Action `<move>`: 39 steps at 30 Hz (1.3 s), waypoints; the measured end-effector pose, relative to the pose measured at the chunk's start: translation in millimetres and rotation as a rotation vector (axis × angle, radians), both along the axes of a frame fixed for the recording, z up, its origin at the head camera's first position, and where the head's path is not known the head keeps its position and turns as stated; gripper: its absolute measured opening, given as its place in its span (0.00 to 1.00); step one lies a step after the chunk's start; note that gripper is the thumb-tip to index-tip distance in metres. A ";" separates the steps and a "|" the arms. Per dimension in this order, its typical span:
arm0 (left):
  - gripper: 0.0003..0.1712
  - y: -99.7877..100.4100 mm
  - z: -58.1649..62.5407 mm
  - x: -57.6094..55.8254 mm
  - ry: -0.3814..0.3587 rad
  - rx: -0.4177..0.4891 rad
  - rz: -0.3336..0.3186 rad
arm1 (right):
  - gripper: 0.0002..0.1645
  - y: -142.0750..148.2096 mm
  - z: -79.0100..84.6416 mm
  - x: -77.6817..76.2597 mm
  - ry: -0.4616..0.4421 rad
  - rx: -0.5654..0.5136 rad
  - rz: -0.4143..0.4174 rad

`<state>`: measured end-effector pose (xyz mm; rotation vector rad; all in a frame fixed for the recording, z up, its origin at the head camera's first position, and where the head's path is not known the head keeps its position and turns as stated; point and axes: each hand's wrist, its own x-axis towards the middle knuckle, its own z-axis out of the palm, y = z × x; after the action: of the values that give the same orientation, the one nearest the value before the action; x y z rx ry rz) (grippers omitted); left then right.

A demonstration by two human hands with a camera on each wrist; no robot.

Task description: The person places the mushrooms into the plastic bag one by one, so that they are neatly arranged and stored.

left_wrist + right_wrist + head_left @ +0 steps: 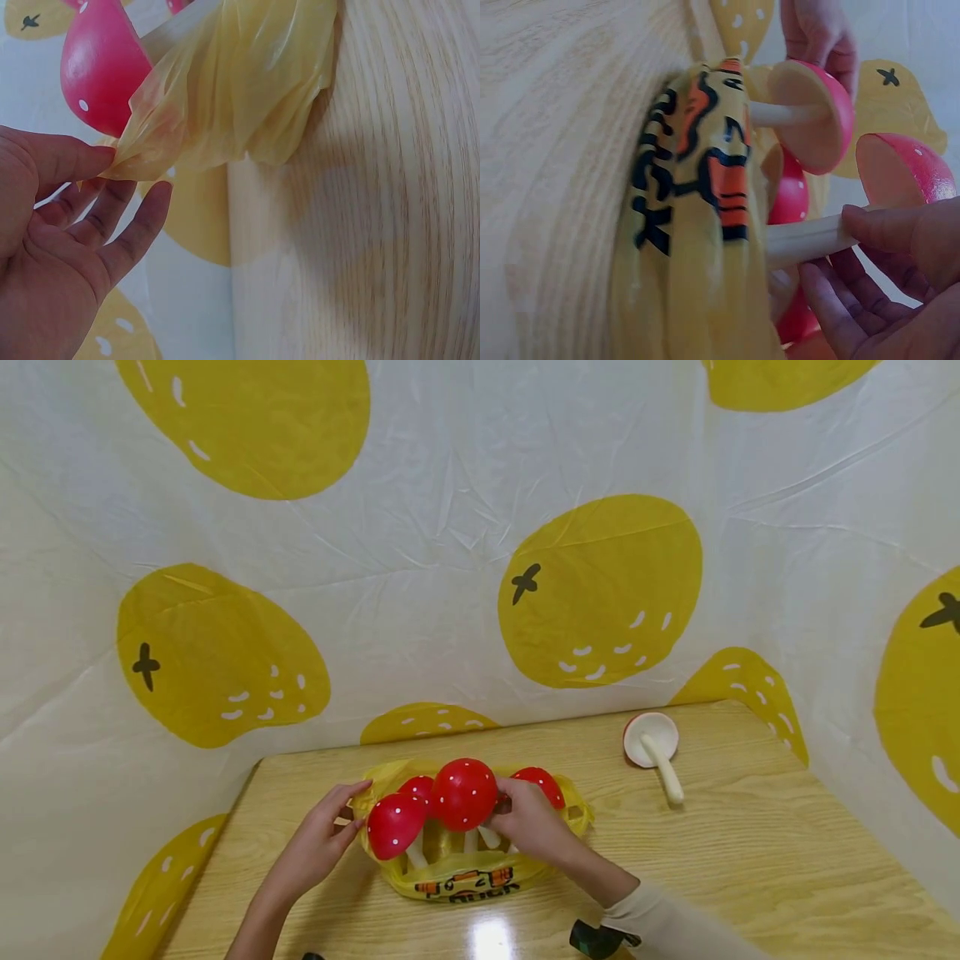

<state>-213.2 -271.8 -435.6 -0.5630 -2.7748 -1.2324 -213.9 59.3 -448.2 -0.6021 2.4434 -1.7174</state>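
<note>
A yellow plastic bag (438, 867) with black and orange print stands with its mouth up. In the left wrist view, my left hand (71, 225) pinches the bag's edge between thumb and fingers. My right hand (536, 822) grips a toy mushroom (465, 793) by its white stem, the red, white-dotted cap above the bag. The right wrist view shows thumb and fingers around that stem (810, 238), whose lower end is hidden by the bag. Several similar mushrooms, among them one at the left (395, 827) and one at the right (542, 783), stick out of the bag.
Another red mushroom (651, 743) lies on the wooden table (750, 835) at the right, white underside and stem showing. A white cloth (420, 635) with yellow fruit shapes hangs behind the table and along its sides. A dark green object (600, 939) shows beside the right sleeve.
</note>
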 end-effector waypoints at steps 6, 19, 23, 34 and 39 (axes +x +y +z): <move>0.33 0.0 0.9 -0.6 -0.005 -0.004 0.002 | 0.14 -8.0 -9.5 4.7 0.000 0.024 -0.011; 0.33 -0.5 2.8 1.7 -0.007 0.006 -0.005 | 0.07 -13.2 -20.9 10.7 0.000 0.073 -0.008; 0.34 0.8 4.1 1.9 -0.013 0.010 0.001 | 0.06 -12.7 -18.3 12.3 -0.004 0.098 -0.014; 0.33 -2.2 1.4 2.6 -0.008 0.021 0.015 | 0.04 -2.8 -7.8 15.1 -0.033 0.139 0.019; 0.33 -4.7 -0.1 3.6 -0.007 0.035 0.021 | 0.05 11.3 5.8 17.9 -0.027 0.172 0.007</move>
<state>-209.6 -276.5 -435.6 -0.5262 -2.7517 -1.2782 -195.9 70.6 -442.4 -0.5630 2.5321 -1.4826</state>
